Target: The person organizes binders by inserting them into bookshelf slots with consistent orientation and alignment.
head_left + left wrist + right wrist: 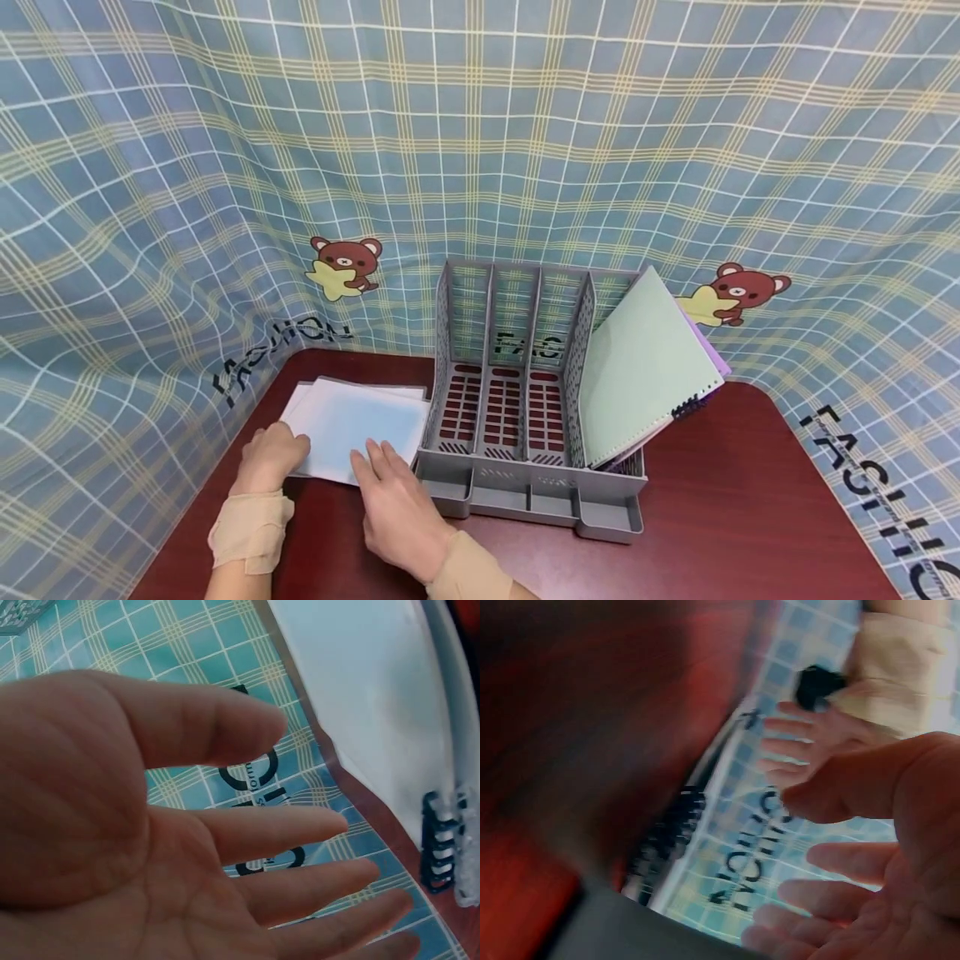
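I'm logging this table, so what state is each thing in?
left hand: open, fingers extended
right hand: open, fingers extended
pale notebooks: lying down, overlapping
gray organizer: upright, partly filled
green notebook: tilted in the organizer
purple cover: behind it, mostly hidden
patterned cloth: hanging, creased
wrist wraps: worn

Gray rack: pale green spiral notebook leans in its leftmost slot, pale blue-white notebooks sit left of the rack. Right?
Wrong slot. The head view shows the pale green spiral notebook leaning in the rightmost slot of the gray rack. The rest holds: the pale blue-white notebooks sit left of the rack.
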